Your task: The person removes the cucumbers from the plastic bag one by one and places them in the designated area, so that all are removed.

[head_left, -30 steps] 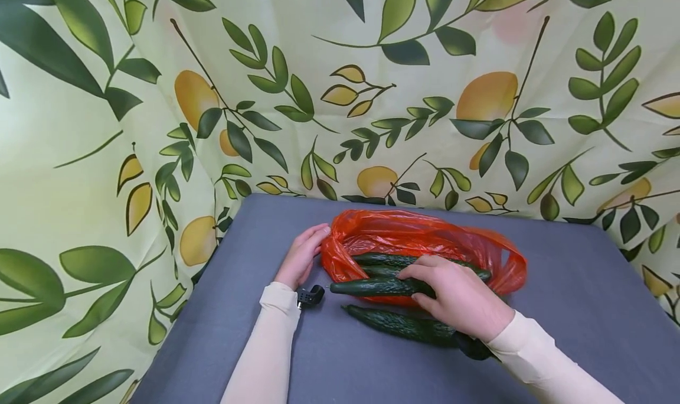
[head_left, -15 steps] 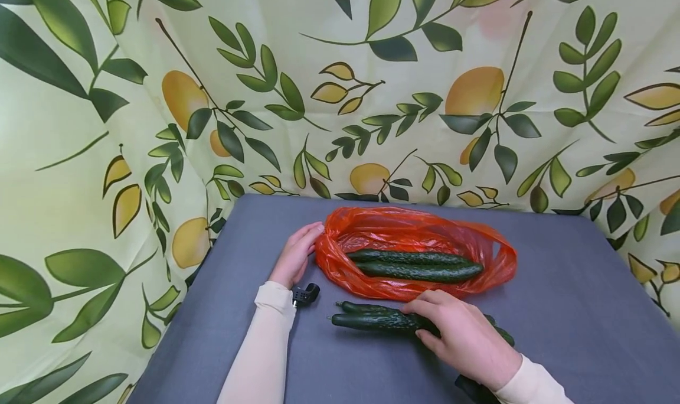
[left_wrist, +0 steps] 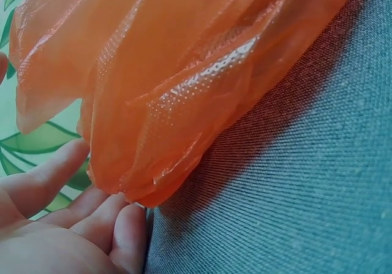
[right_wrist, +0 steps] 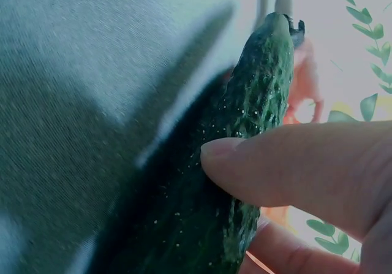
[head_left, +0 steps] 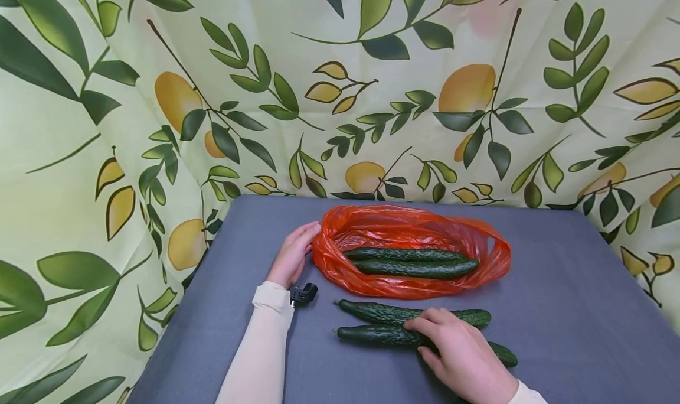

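In the head view my right hand (head_left: 463, 352) grips a dark green cucumber (head_left: 366, 335), thumb on the near side and fingers over the top. The right wrist view shows my thumb pressed against the bumpy skin of this cucumber (right_wrist: 184, 206). Just beyond it, a second cucumber (head_left: 372, 312) lies roughly parallel on the table. A red plastic bag (head_left: 366, 284) stands open behind them, with two cucumbers (head_left: 419, 268) side by side inside. My left hand (head_left: 291, 256) rests its loosely bent fingers against the bag's left end; the left wrist view shows the fingertips touching the plastic (left_wrist: 147, 151).
A grey-blue cloth covers the table (head_left: 563, 309). Behind and to the left hangs a pale curtain (head_left: 319, 14) printed with leaves and orange fruit. A black strap device (head_left: 304, 294) sits at my left wrist.
My right hand has brought a cucumber out of the bag toward me, over the one lying in front, and down on that one's near side. The left hand stays at the bag.
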A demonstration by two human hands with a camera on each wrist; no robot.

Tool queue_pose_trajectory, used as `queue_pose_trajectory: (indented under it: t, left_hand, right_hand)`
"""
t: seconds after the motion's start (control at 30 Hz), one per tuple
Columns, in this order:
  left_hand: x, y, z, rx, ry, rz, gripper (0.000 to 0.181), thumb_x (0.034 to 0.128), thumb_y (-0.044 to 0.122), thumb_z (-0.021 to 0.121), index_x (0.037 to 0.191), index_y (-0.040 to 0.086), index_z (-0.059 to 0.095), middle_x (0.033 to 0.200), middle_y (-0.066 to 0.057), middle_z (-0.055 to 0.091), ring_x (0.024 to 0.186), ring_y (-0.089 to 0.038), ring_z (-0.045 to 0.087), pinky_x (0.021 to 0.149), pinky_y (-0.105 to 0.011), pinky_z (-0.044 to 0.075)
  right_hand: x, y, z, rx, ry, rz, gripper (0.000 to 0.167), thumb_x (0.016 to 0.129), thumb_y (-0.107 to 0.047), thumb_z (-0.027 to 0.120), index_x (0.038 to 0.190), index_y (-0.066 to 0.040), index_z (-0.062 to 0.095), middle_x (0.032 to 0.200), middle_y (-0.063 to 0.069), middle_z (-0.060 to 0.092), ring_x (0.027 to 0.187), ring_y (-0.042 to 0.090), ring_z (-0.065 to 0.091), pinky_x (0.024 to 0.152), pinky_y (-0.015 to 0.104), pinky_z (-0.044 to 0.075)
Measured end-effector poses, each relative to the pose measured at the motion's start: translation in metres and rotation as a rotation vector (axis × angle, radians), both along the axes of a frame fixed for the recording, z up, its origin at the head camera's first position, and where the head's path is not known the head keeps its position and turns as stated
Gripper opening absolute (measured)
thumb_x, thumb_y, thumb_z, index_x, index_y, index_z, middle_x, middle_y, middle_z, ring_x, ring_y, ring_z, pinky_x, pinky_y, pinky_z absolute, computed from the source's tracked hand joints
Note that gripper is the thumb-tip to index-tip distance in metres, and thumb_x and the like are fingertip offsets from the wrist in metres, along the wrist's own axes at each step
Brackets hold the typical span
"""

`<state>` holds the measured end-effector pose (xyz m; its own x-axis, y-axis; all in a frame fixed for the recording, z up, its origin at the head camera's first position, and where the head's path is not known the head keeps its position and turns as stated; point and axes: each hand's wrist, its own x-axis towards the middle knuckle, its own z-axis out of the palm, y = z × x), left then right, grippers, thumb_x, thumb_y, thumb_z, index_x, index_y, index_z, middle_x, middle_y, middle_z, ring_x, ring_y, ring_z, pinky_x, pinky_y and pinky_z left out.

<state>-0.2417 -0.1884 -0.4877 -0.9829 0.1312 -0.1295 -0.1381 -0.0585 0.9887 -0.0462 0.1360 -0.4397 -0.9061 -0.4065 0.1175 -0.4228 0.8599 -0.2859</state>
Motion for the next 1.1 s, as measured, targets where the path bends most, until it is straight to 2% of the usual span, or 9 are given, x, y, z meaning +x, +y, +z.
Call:
queue_pose_trajectory:
  t: [0.3, 0.67, 0.9, 1.03, 1.1]
  left_hand:
    - [0.001, 0.000, 0.001, -0.014, -0.010, 0.004, 0.061, 0.1088, 0.039, 0.062, 0.158, 0.005, 0.053, 0.166, -0.015, 0.050, 0.155, -0.032, 0.046, 0.132, -0.056, 0.030]
    - [0.001, 0.000, 0.002, -0.004, -0.010, 0.010, 0.058, 0.1090, 0.038, 0.062, 0.156, 0.005, 0.054, 0.164, -0.013, 0.052, 0.155, -0.031, 0.047, 0.133, -0.054, 0.030]
    - [0.001, -0.002, 0.000, 0.000, -0.012, 0.010, 0.059, 0.1085, 0.039, 0.063, 0.157, 0.006, 0.054, 0.164, -0.013, 0.053, 0.154, -0.031, 0.048, 0.133, -0.054, 0.030]
    - [0.001, -0.001, 0.000, 0.003, -0.010, 0.012, 0.059, 0.1083, 0.039, 0.063, 0.156, 0.005, 0.055, 0.164, -0.014, 0.053, 0.153, -0.031, 0.048, 0.133, -0.054, 0.031]
    - [0.001, 0.000, 0.001, 0.006, -0.010, 0.018, 0.059, 0.1082, 0.038, 0.063, 0.156, 0.005, 0.055, 0.163, -0.015, 0.053, 0.153, -0.031, 0.049, 0.132, -0.054, 0.031]
  right_hand:
    - [0.001, -0.007, -0.009, -0.010, -0.046, 0.009, 0.041, 0.083, -0.016, 0.093, 0.116, -0.034, 0.078, 0.108, -0.019, 0.068, 0.100, 0.005, 0.067, 0.078, 0.035, 0.062]
    - [0.000, -0.010, -0.016, -0.011, -0.054, 0.038, 0.042, 0.081, -0.013, 0.093, 0.114, -0.034, 0.077, 0.103, -0.019, 0.064, 0.095, 0.003, 0.061, 0.076, 0.033, 0.060]
    - [-0.004, -0.010, -0.012, -0.026, -0.073, 0.069, 0.041, 0.082, -0.014, 0.093, 0.114, -0.032, 0.077, 0.104, -0.019, 0.064, 0.095, 0.002, 0.061, 0.075, 0.033, 0.059]
    - [-0.010, -0.012, -0.002, -0.044, -0.104, 0.093, 0.035, 0.085, -0.020, 0.091, 0.115, -0.033, 0.077, 0.108, -0.019, 0.065, 0.099, 0.003, 0.064, 0.079, 0.035, 0.061]
    - [-0.017, -0.011, 0.005, -0.051, -0.088, 0.112, 0.034, 0.086, -0.022, 0.091, 0.115, -0.033, 0.077, 0.109, -0.019, 0.066, 0.101, 0.004, 0.066, 0.080, 0.037, 0.062]
